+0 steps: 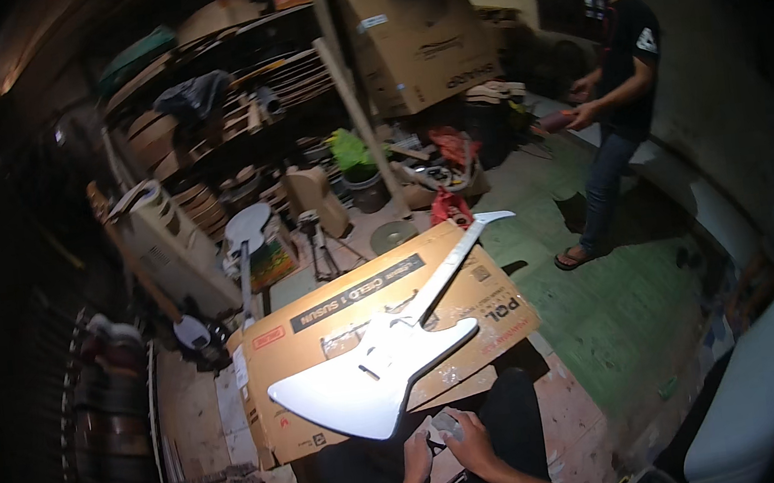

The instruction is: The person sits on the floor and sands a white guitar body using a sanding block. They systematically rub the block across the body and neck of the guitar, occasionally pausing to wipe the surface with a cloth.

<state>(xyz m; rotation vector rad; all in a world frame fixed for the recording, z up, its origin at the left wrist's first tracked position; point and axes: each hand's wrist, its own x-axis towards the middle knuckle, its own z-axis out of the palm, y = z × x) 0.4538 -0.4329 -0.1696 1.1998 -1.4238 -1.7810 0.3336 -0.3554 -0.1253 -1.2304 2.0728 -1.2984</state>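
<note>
In the head view, our left hand's grip risk aside, a white electric guitar [387, 373] lies across a cardboard box [277, 357], its headstock [495, 217] past the far edge; we judge a bump there could slide it and mar the body. Our left hand [417, 458] and right hand [468, 440] pinch a grey piece [445, 422], perhaps sandpaper, fingers curled, wrists angled inward.

White guitar [389, 352], brown, black-printed box [367, 319]
</note>
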